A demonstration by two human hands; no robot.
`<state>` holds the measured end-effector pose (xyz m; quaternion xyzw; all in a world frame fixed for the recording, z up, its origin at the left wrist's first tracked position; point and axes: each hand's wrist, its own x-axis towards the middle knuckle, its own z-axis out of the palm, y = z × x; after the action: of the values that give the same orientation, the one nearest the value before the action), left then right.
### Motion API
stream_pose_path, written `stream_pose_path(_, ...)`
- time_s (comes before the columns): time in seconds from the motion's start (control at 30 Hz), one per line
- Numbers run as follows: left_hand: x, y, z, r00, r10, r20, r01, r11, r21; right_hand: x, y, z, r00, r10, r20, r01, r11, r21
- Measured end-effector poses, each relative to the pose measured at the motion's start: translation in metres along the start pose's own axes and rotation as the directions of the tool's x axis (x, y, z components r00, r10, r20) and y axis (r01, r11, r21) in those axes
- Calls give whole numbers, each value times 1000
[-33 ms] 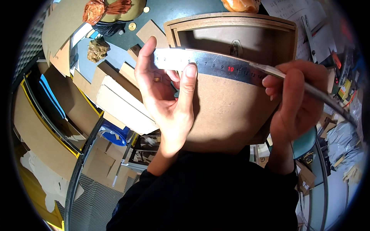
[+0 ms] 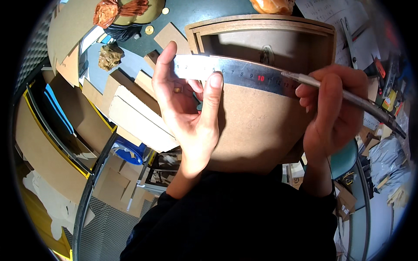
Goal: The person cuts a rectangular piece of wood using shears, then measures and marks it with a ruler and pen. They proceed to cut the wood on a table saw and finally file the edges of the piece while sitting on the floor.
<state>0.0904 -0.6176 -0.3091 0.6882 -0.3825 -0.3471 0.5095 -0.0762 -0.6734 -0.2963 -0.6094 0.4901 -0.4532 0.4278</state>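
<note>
The left hand (image 2: 191, 117) has its grip clamped on the left part of a flat silver metal ruler (image 2: 244, 78), which lies across the upper part of a brown fibreboard panel (image 2: 252, 130). The right hand (image 2: 333, 111) has its grip closed around a slim grey metal pen-shaped tool (image 2: 370, 108), its tip at the ruler's upper edge

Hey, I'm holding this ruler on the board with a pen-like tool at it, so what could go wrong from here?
The metal ruler could pivot: your left hand grips it toward its left end, while the tool works farther right.
The slim pen-like tool in your right hand might skid off the ruler onto the brown board.
Glare washes out some left-end markings, so a misreading is possible.
</note>
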Motion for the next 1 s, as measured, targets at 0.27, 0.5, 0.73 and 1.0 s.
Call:
stream_pose_path(0.27, -1, -2, -1, 1000, -4, -16, 4, 1000, -25, 0, 3, 7, 999, 33, -23, -34, 999, -42)
stream_pose_path(0.5, 0, -2, -1, 1000, -7, -12, 7, 1000, -17, -2, 6, 5, 1000, 25, 8, -24, 996, -91)
stream_pose_path(0.73, -1, -3, -1, 1000, 13, -13, -13, 1000, -14, -4, 7, 5, 1000, 8, 13, -6, 988, -152)
stream_pose_path(1.0, 0, -5, -3, 999, 34, -5, -34, 999, 1, -4, 7, 5, 1000, -3, 17, 6, 986, -167)
